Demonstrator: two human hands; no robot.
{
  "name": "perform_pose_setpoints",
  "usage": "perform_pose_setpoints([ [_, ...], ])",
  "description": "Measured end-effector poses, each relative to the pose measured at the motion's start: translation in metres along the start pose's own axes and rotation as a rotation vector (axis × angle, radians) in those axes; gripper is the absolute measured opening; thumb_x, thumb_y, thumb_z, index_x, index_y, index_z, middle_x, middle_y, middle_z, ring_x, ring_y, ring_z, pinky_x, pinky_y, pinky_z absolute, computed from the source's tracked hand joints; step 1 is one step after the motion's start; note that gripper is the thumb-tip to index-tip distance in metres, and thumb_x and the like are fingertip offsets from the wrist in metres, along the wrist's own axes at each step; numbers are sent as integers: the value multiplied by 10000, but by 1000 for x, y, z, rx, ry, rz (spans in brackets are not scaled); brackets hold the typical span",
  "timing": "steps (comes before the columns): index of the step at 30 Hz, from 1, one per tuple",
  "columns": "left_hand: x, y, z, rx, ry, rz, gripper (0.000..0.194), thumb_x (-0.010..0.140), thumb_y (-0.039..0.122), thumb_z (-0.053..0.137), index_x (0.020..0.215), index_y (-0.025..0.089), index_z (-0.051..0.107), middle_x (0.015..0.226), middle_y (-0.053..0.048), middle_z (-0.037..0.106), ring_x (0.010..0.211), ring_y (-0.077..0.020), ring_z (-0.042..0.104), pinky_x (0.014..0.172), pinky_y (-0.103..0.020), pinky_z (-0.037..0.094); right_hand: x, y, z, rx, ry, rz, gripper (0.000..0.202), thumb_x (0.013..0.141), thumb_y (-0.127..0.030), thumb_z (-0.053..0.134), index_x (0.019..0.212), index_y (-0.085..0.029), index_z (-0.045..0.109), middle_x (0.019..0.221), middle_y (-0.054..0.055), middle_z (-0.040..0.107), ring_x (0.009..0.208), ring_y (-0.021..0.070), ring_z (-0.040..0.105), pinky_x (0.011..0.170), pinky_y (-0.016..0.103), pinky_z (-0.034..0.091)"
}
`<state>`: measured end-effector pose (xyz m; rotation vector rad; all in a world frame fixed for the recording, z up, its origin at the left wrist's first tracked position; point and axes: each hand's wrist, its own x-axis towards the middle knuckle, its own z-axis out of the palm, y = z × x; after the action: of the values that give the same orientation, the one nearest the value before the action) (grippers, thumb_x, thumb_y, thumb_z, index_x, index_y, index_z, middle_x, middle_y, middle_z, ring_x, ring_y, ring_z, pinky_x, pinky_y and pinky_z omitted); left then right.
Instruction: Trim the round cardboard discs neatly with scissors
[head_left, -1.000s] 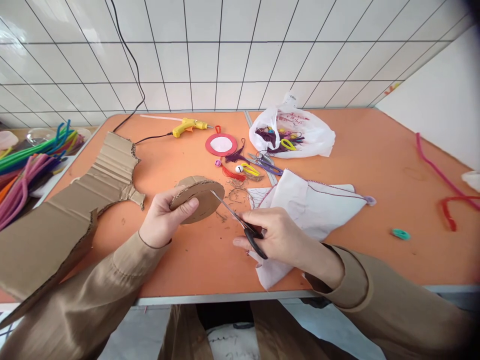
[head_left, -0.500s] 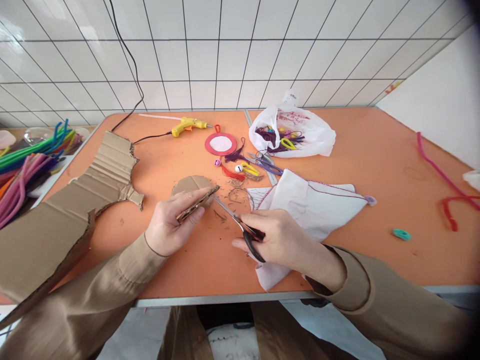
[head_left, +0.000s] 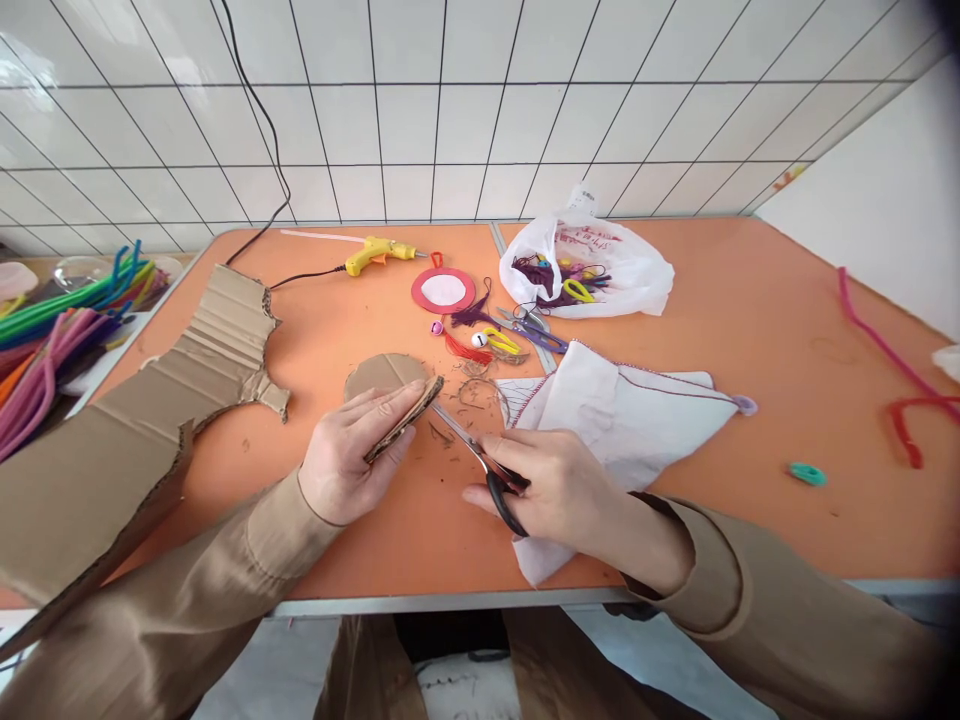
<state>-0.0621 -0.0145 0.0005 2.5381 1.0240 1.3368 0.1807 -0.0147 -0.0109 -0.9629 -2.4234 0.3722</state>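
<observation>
Between the fingers and thumb of my left hand (head_left: 364,445) is a small cardboard piece (head_left: 409,418), tilted so its corrugated edge shows. My right hand (head_left: 559,480) grips a pair of black-handled scissors (head_left: 504,500), fingers in the loops. The blades point up and left, their tips at the right edge of the held cardboard; I cannot tell how far apart they are. A round cardboard disc (head_left: 384,372) lies on the table just behind my left hand, partly covered by it. Small brown scraps (head_left: 442,435) are scattered by the blades.
A big cut cardboard sheet (head_left: 112,460) lies left. Behind are a yellow glue gun (head_left: 375,256), a red-rimmed disc (head_left: 443,290), tassels (head_left: 469,347), purple scissors (head_left: 540,330) and a white plastic bag (head_left: 630,275). White cloth (head_left: 637,410) lies by my right hand; pipe cleaners (head_left: 60,350) far left.
My left hand has shifted slightly right and turned the cardboard piece a little. The right hand and scissors stay almost in place at its edge.
</observation>
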Motion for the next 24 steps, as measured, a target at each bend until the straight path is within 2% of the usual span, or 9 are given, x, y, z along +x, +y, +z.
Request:
perform_pose_setpoints([
  [4,0,0,1,6,24,52,522,858,21,573,1370,124,579,1142,-199,755,1041,-251,736,877,-322,600,-1,1,3,-36,79,-79,193,894,-354,645,870,-162,633,567,-46,473,490,109,400,481,250,290],
  [8,0,2,1,-15,33,71,521,854,18,576,1370,95,576,1147,-212,750,1073,-249,723,902,-320,592,-2,1,4,-61,114,-117,249,928,-355,618,1003,-123,666,572,-40,489,488,115,438,474,257,321],
  [16,0,3,0,-32,48,83,534,845,-1,561,1374,77,570,1161,-218,741,1107,-239,705,910,-315,588,-3,2,4,-57,138,-132,246,944,-362,603,1010,-135,673,580,-40,505,489,111,434,469,255,334],
  [21,1,5,-2,-25,54,87,562,845,2,561,1397,108,555,1181,-201,740,1108,-240,705,911,-323,590,-2,0,2,-51,168,-132,188,932,-310,612,935,-133,674,578,-42,493,485,105,412,465,252,333],
  [24,2,7,-3,-35,83,74,555,847,-5,574,1386,130,570,1166,-191,748,1082,-232,715,910,-319,589,-1,0,2,-62,189,-136,183,932,-297,606,954,-131,680,580,-37,502,481,107,410,458,257,322],
])
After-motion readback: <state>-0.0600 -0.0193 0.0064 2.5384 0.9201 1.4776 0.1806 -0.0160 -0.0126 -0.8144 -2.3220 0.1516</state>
